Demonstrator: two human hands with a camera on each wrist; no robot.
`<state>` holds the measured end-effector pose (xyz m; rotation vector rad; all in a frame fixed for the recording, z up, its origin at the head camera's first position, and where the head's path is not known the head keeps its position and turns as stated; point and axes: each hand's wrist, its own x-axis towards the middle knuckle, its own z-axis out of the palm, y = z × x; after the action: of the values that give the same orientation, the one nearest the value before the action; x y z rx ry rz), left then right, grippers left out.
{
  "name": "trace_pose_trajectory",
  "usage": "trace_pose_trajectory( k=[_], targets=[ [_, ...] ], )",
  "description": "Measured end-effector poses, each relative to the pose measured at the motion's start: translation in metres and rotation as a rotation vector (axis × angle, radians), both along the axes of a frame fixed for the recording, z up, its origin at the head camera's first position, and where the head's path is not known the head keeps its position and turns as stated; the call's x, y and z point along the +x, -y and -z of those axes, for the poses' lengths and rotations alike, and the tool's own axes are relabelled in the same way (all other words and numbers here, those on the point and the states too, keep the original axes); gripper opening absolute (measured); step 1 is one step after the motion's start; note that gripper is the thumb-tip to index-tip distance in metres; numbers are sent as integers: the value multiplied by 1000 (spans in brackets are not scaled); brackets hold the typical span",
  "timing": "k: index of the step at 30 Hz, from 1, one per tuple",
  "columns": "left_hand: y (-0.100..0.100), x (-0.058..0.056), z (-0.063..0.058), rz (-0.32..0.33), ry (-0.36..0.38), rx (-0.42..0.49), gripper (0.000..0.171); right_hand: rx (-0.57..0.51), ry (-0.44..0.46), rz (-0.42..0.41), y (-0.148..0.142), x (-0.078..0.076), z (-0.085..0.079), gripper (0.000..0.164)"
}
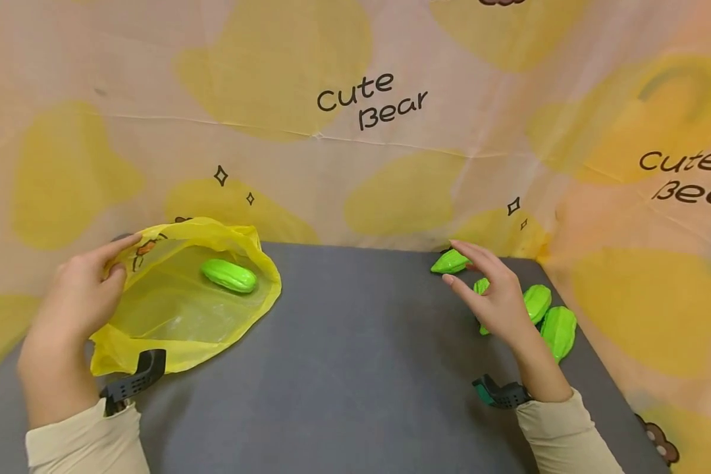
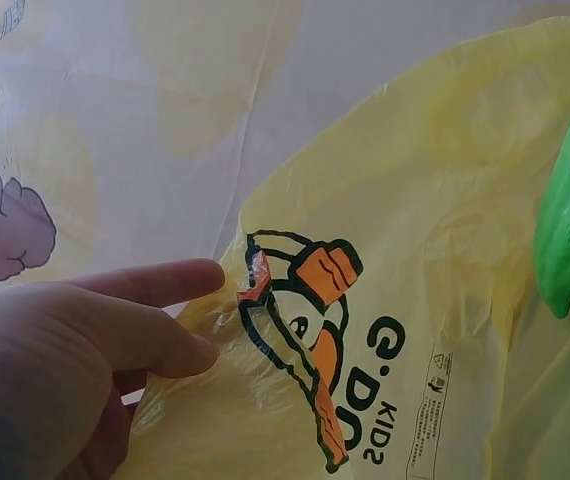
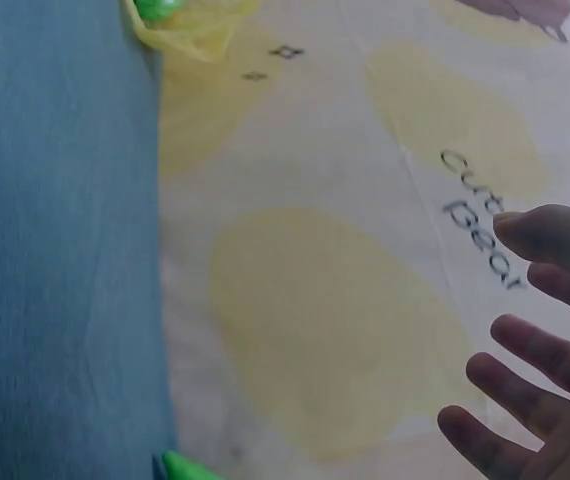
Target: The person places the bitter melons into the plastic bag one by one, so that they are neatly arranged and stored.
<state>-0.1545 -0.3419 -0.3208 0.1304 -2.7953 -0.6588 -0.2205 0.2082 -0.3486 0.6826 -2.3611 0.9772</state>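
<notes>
My left hand (image 1: 85, 289) holds the left rim of a translucent yellow plastic bag (image 1: 255, 329), index finger stretched along its upper edge and thumb on its near face. Printed on the bag in the left wrist view is a cartoon bird (image 2: 315, 320). One bright green ridged toy gourd (image 1: 230, 276) lies in the bag's wide mouth. My right hand (image 1: 494, 303) hovers on the right, thumb and fingers spread apart with nothing between them. Behind it sits another green gourd (image 1: 449, 262), and beside its wrist more lie on the mat, one (image 1: 559, 332) nearest the edge.
A grey mat (image 1: 338, 355) covers the table between bag and gourds. Cloth walls (image 1: 308, 184) with yellow patches and "Cute Bear" lettering stand behind and to the right. Black camera mounts (image 1: 135, 382) are strapped to both wrists.
</notes>
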Motion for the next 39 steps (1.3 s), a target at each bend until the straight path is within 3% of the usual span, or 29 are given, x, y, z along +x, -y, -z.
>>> trace_pose_trajectory(
  k=[6, 13, 20, 25, 39],
  targets=[
    [-1, -1, 0, 24, 4, 15, 58, -34, 15, 41, -14, -10, 1, 60],
    [-1, -1, 1, 33, 5, 7, 58, -65, 97, 97, -28, -17, 9, 56],
    [-1, 0, 2, 30, -3, -14, 57, -54, 201, 150, -38, -25, 28, 61],
    [-3, -4, 1, 53, -24, -26, 54, -77, 245, 194, -46, -31, 45, 56],
    [-16, -11, 1, 77, 22, 8, 56, 83, 249, 261, -61, -46, 74, 52]
  ],
)
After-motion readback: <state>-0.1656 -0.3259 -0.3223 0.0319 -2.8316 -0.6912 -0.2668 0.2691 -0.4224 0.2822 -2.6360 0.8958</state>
